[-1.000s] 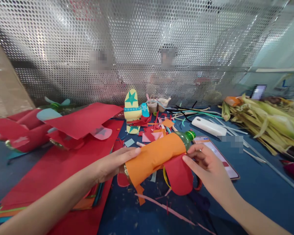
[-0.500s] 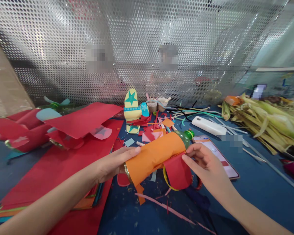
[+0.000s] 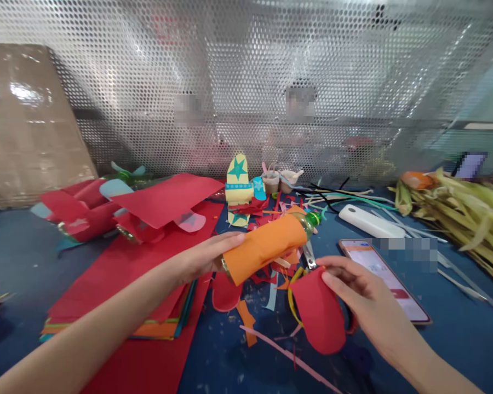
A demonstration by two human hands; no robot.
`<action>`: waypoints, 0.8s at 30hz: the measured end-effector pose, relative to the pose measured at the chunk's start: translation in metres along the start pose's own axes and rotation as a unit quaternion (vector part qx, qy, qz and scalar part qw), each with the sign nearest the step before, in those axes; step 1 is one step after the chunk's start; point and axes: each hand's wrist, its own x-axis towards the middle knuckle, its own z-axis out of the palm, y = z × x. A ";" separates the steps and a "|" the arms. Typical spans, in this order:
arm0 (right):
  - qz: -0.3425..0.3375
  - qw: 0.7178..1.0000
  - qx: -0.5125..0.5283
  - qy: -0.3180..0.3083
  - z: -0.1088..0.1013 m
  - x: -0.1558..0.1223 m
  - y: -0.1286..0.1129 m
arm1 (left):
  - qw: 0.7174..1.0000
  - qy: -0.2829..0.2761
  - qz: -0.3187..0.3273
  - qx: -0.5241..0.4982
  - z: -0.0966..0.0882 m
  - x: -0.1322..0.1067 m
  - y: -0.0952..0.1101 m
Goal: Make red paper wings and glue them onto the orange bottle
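Note:
My left hand [image 3: 214, 253] is closed round the base end of a green plastic bottle [image 3: 311, 220] wrapped in orange paper [image 3: 267, 242], its green cap pointing right and away. Between the thumb and fingers of my right hand [image 3: 355, 284] is pinched a red paper piece with a rounded end [image 3: 319, 312], which hangs just below the bottle, apart from it. Behind that piece lie scissors [image 3: 309, 256], with part of a yellow handle showing. A second rounded red piece [image 3: 225, 293] lies on the table under the bottle.
Stacked coloured paper [image 3: 119, 295] and red paper-covered bottles [image 3: 86, 213] occupy the left. Paper scraps [image 3: 248, 323] litter the middle. A phone [image 3: 394, 282], a white power strip-like object [image 3: 370, 221] and corn husks [image 3: 468, 213] lie right. A yellow paper rocket shape [image 3: 238, 183] stands at the back.
My right hand has drawn the red paper piece down and away from the bottle's side. The bottle remains in my left hand, and the camera view has shifted to the left.

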 end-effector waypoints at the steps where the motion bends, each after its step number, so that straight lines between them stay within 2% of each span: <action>1: 0.006 1.000 -0.004 -0.006 0.000 -0.001 0.001 | 1.000 0.016 0.008 0.026 -0.004 0.001 0.001; 5: 0.027 0.999 -0.031 -0.005 0.005 -0.007 0.000 | 0.989 0.065 0.047 0.121 -0.021 0.006 0.005; 8: 0.014 0.999 -0.028 -0.012 0.008 -0.011 -0.004 | 0.977 0.109 0.082 0.162 -0.032 0.013 0.003; 13: 0.011 0.991 -0.006 -0.131 0.011 -0.012 -0.003 | 0.932 0.201 0.162 0.254 -0.037 0.021 -0.002; 16: 0.001 0.987 -0.033 -0.159 0.017 -0.017 0.000 | 0.906 0.239 0.197 0.290 -0.034 0.020 -0.002; 20: -0.101 0.968 -0.161 -0.163 0.025 -0.026 0.007 | 0.875 0.283 0.237 0.313 -0.030 0.015 0.000; 24: -0.254 0.913 -0.277 -0.158 0.024 -0.026 0.010 | 0.857 0.319 0.256 0.312 -0.030 0.013 -0.003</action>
